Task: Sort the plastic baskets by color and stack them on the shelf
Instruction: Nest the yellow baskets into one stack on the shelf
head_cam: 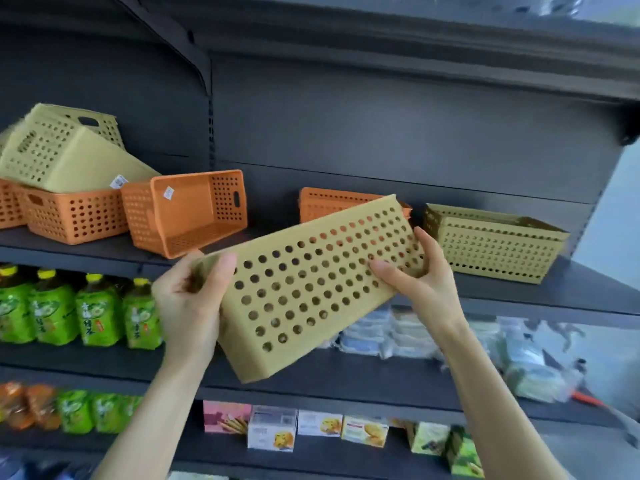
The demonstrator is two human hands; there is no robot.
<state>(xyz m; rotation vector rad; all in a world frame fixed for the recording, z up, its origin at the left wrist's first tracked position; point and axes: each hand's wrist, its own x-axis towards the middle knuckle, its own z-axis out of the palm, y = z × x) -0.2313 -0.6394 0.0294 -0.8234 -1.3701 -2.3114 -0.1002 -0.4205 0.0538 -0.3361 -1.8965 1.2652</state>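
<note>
I hold a yellow perforated basket (308,289) tilted in front of the dark shelf (571,292), its holed side facing me. My left hand (188,303) grips its left end and my right hand (420,275) grips its right end. On the shelf to the right stands a stack of yellow baskets (495,242). Behind the held basket sits a stack of orange baskets (329,202), partly hidden. At the left, an orange basket (187,211) lies on its side, another orange basket (74,214) stands upright, and two yellow baskets (65,150) rest tilted on top of it.
Green tea bottles (79,311) line the shelf below at left. Wrapped packets (398,332) lie below at right. Boxed snacks (304,429) fill the lower shelf. A dark upper shelf (415,39) overhangs the basket shelf.
</note>
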